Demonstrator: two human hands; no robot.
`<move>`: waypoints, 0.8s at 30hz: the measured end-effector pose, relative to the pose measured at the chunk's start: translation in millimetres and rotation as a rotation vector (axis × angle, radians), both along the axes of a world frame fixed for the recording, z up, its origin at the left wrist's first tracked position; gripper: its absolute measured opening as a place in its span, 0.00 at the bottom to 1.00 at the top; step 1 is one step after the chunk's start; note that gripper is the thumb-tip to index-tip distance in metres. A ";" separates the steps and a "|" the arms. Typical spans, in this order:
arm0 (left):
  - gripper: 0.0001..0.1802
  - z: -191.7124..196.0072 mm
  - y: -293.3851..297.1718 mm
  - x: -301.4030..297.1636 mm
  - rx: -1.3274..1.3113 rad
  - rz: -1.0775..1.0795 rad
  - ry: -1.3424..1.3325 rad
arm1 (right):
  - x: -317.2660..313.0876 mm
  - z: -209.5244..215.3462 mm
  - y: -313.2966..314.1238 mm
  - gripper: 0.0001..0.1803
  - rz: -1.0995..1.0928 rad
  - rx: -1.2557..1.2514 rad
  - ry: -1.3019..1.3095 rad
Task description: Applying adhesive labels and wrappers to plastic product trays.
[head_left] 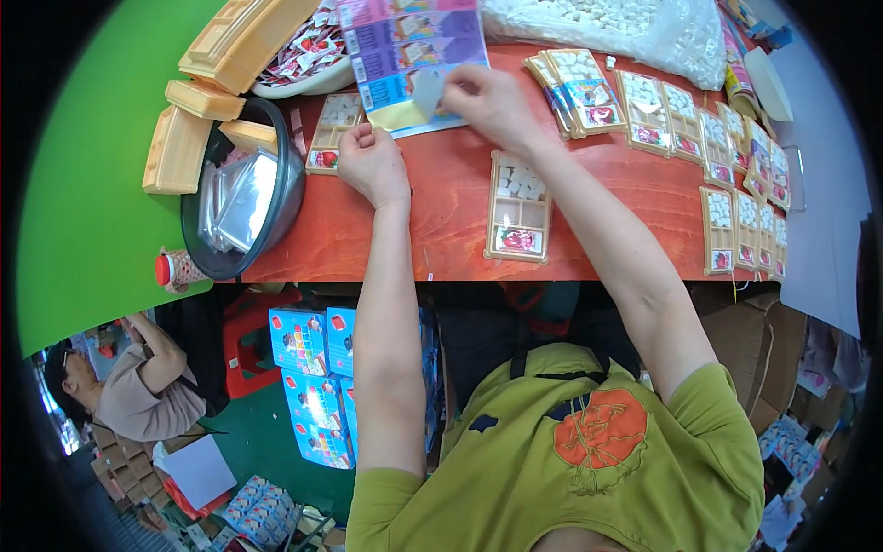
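A printed sticker sheet (416, 26) in purple, pink and blue lies at the far middle of the red table, its near strip bared to pale yellow backing. At the sheet's near left corner, my left hand (375, 167) is closed with curled fingers, pinching the edge. My right hand (494, 103) pinches a peeled sticker (428, 93), its pale back showing, lifted over the sheet. Close to my left hand stands a tan divided tray (324, 134) with white pieces and a red sachet. Another such tray (521, 213) lies below my right forearm.
Several filled trays (722, 216) stand at the right. A plastic bag (635, 37) of white pieces lies at the back. On the left are a dark basin (292, 198) with clear film, stacked empty trays (175, 152) and a bowl of sachets (308, 55). Another person (152, 396) sits lower left.
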State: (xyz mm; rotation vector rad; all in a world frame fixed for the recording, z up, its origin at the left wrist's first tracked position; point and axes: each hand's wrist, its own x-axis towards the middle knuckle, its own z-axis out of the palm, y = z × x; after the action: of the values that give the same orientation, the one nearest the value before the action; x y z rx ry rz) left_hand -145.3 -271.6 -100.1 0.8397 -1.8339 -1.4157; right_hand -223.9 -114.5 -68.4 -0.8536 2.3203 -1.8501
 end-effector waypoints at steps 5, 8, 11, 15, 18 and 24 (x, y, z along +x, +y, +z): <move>0.06 2.6 11.6 -6.4 -0.144 0.089 0.008 | -16.7 40.5 95.6 0.11 -0.135 -0.198 -0.111; 0.07 7.9 14.9 -7.5 -0.284 0.144 -0.037 | -11.4 61.9 149.1 0.10 -0.211 -0.383 -0.103; 0.08 14.3 12.2 -11.3 -0.362 0.099 -0.184 | 1.9 89.8 190.6 0.10 -0.290 -0.544 -0.011; 0.09 8.8 7.1 -6.9 -0.651 0.049 -0.204 | 62.4 121.0 193.7 0.08 -0.493 -0.312 0.182; 0.12 3.3 3.4 10.9 -0.769 0.077 -0.108 | 94.9 124.0 178.0 0.07 -0.530 -0.125 0.387; 0.20 83.7 98.6 82.5 0.265 -0.383 0.173 | 128.3 111.5 136.9 0.10 -0.566 0.183 0.857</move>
State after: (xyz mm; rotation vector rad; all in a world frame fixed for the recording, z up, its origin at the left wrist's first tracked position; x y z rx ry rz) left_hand -62.8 -173.0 -16.4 0.4820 -1.7589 -1.9398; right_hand -95.6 22.4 43.1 -1.2359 3.4941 -1.5386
